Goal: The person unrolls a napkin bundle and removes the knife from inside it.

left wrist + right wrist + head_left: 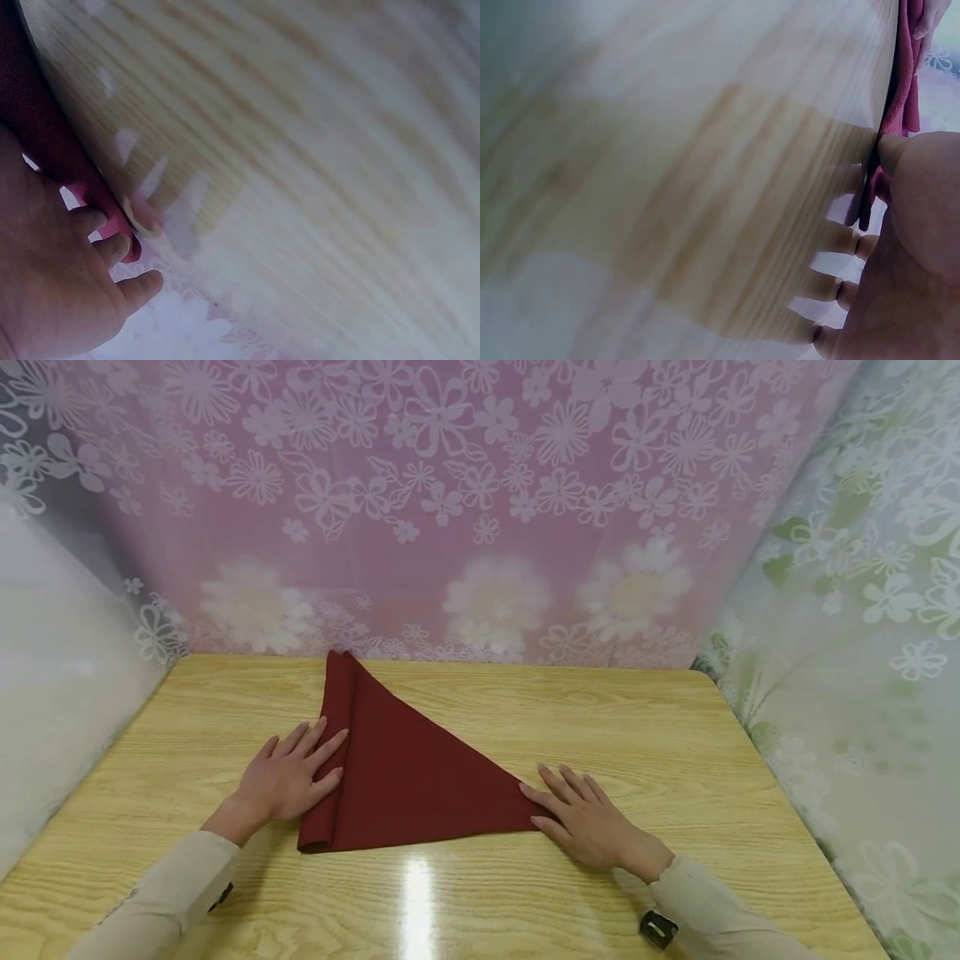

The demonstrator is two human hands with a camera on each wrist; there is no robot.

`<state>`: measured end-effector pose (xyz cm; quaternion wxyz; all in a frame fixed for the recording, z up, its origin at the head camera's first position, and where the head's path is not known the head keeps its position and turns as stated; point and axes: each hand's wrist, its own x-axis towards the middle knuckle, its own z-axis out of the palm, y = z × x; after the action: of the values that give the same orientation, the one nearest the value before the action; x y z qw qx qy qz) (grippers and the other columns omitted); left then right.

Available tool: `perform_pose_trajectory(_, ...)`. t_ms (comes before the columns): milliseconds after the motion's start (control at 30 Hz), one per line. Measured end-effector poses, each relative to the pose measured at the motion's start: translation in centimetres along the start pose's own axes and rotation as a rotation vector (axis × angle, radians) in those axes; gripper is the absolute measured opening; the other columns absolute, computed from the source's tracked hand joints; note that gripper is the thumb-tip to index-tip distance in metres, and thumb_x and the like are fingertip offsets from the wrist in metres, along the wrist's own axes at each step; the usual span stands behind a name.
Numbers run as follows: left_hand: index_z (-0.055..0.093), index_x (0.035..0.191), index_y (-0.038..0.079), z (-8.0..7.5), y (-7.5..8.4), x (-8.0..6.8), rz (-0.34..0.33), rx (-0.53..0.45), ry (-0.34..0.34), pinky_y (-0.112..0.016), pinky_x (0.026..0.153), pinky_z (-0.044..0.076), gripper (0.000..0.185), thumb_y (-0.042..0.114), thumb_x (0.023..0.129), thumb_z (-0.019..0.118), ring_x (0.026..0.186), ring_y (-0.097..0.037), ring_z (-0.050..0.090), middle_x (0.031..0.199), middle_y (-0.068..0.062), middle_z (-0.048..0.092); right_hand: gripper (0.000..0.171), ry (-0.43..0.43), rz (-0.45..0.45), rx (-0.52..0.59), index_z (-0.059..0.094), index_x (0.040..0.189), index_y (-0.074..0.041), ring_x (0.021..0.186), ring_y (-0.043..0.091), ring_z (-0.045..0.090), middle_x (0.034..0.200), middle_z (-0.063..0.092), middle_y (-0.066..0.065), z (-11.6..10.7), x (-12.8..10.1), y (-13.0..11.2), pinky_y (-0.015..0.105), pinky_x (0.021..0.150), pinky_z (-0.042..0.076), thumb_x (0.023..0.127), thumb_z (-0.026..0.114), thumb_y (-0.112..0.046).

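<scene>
Looks like we're mid-fold on the cloth on the tabletop, left hand spread over its doubled edge, right hand fanned at its right tip, next move probably needs that tip turned in.

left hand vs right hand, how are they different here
The left hand lies partly over the red cloth's folded strip; the right hand touches its right corner. In the head view, the left hand's fingers point up and rightward, the right hand's up and leftward. Both have outstretched fingers.
</scene>
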<state>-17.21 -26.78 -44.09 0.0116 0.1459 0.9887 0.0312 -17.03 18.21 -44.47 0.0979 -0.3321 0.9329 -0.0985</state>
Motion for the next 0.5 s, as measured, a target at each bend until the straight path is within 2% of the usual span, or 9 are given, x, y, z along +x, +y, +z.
perform_pose_trajectory(267, 0.035, 0.15, 0.018, -0.3, 0.3, 0.0, 0.007, 0.036, 0.02, -0.063, 0.106, 0.02, 0.06, 0.051, 0.1, 0.037, 0.138, -0.039, 0.026, 0.153, -0.017, 0.028, 0.053, -0.007, 0.003, 0.005, 0.03, 0.152, -0.025, 0.142, 0.038, 0.01, 0.158, 0.015, 0.01, 0.0, 0.0, 0.1, 0.063, 0.108, 0.012, 0.103, 0.033, -0.046)
perform_pose_trajectory(500, 0.038, 0.149, 0.02, -0.7, 1.1, 0.2, 0.017, 0.052, 0.079, -0.061, 0.106, 0.022, 0.062, 0.056, 0.099, 0.035, 0.137, -0.037, 0.028, 0.152, -0.016, 0.03, 0.052, -0.011, -0.001, 0.016, 0.031, 0.152, -0.024, 0.142, 0.039, 0.01, 0.157, 0.015, 0.012, -0.1, 0.0, 0.1, 0.063, 0.108, 0.012, 0.103, 0.035, -0.044)
